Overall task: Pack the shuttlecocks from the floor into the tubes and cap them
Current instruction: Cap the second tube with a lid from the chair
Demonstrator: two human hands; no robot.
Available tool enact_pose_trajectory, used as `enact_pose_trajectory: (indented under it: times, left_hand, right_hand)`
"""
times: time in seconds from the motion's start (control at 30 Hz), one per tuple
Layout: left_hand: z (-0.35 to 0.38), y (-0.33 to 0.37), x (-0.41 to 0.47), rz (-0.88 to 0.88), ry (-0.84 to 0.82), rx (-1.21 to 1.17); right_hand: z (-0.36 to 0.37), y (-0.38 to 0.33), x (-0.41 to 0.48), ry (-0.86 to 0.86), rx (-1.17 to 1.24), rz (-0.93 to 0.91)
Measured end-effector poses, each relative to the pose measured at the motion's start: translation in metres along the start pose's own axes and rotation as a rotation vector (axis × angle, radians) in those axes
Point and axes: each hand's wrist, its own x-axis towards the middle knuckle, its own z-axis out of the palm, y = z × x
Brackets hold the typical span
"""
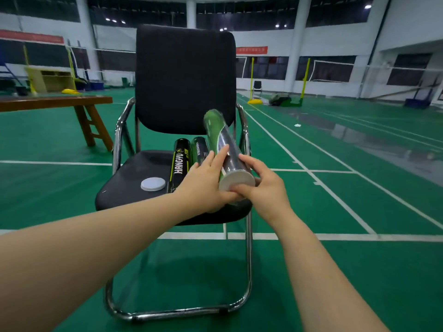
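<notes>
- The held tube (221, 137), green at its far end and dark and glossy along the rest, is in the air above the front right part of the chair seat (134, 168). It is tilted, with its far end raised toward the backrest and its near end facing the camera.
- A white end cap (237, 182) sits on the near end of that tube.
- The left grip (203, 188) holds the tube from the left. Its fingers lie along the side of the tube and its thumb is tucked beneath, near the capped end.
- The right grip (266, 188) is curled round the same end from the right, with fingertips on the tube wall and the thumb pressed against the cap's lower rim. The two thumbs touch.
- Two more tubes lie side by side on the seat, running front to back: a black tube (181, 161) printed HANGYU, and just to its right a dark green tube (200, 149), partly hidden behind the left grip.
- A loose cap (153, 184), white and round, lies flat on the seat just left of the black tube.
- The chair (184, 75) has black padding and a chrome frame, and stands on the green court floor (335, 271) marked with white lines.
- A wooden bench (55, 103) stands to the left, well apart from the chair.
- A small white thing on the floor (298, 125) lies far off to the right (too small to tell whether it is a shuttlecock).
</notes>
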Motion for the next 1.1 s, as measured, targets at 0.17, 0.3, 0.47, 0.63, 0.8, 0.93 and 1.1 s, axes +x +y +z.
enact_pose_trajectory:
  times: [0.17, 0.3, 0.47, 0.63, 0.8, 0.93, 1.1]
  left_hand:
    - [0.031, -0.008, 0.026, 0.080, -0.117, 0.191]
    - [0.048, -0.012, 0.032, 0.127, -0.177, 0.356]
    - [0.039, -0.016, 0.037, 0.134, -0.165, 0.416]
    - [0.010, -0.044, 0.033, -0.070, -0.334, 0.581]
    - [-0.003, -0.062, 0.028, -0.174, -0.365, 0.591]
    - [0.006, -0.064, 0.023, -0.203, -0.322, 0.509]
    - [0.018, -0.049, 0.005, -0.125, -0.132, 0.578]
  right_hand:
    - [-0.001, 0.045, 0.008, 0.036, 0.034, 0.055]
    - [0.003, 0.064, 0.006, 0.036, 0.024, 0.091]
    - [0.003, 0.072, 0.009, -0.003, -0.106, 0.130]
    - [0.004, 0.061, 0.009, -0.142, -0.280, 0.217]
    - [0.018, 0.016, 0.015, -0.154, -0.829, 0.088]
    - [0.060, 0.003, 0.015, -0.040, -0.935, -0.025]
    - [0.081, 0.032, 0.000, 0.151, -0.916, 0.062]
